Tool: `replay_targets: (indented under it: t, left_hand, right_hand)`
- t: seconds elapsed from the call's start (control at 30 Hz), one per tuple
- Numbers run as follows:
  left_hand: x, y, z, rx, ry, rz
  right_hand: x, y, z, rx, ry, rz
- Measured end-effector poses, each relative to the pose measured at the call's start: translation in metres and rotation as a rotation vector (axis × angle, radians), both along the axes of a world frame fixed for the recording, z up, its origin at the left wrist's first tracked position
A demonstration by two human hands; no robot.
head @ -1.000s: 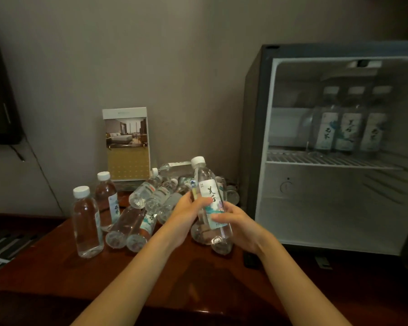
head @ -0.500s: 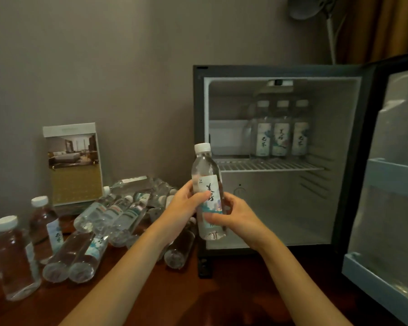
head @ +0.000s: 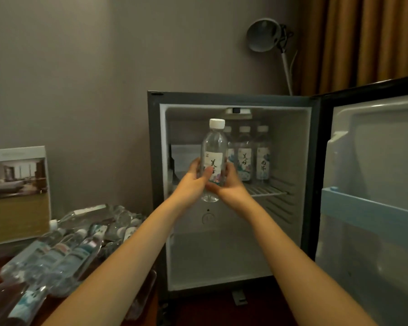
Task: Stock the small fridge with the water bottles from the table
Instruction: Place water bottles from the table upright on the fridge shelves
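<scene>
Left hand (head: 193,182) and right hand (head: 231,187) grip a clear white-capped plastic water bottle (head: 213,158) upright, apparently to stand it on the small grey fridge's (head: 233,100) wire shelf (head: 266,190) beside three stocked bottles (head: 247,156).

Bare left hand (head: 191,182), right hand (head: 231,189), bare forearms (head: 127,251)

The label (head: 213,159) on the water bottle (head: 214,142) carries brush-style Chinese characters, the upper reading 美. Labels on the shelved bottles (head: 244,158) blur beyond reading.
</scene>
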State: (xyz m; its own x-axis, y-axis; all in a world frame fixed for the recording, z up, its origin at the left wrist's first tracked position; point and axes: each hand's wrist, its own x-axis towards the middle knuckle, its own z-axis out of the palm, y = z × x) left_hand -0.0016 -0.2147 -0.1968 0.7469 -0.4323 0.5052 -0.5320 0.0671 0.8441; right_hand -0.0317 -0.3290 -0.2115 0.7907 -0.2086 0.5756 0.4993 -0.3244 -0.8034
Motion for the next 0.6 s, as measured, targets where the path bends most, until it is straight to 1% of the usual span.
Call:
replay_targets:
  t: [0.17,0.23,0.33,0.43,0.53,0.6]
  left_hand:
    - [0.017,-0.015,0.004,-0.005,0.007,0.076]
    - [0.025,-0.018,0.001,-0.011,0.027,0.073]
    - [0.037,-0.021,-0.009,-0.032,0.020,0.056]
    - [0.047,-0.024,-0.015,-0.053,-0.007,0.088]
    - [0.051,-0.028,-0.015,-0.066,-0.013,0.134]
    - [0.053,-0.030,-0.015,-0.063,-0.012,0.157]
  right_hand:
    - [0.023,-0.008,0.012,-0.043,0.090,0.026]
    - [0.027,-0.012,0.011,-0.076,0.130,0.023]
    - [0.034,-0.019,0.004,-0.094,0.128,0.054]
    - [0.042,-0.024,-0.001,-0.081,0.110,0.070]
    - [0.048,-0.028,-0.001,-0.084,0.126,0.046]
    - [0.051,-0.030,-0.003,-0.080,0.116,-0.012]
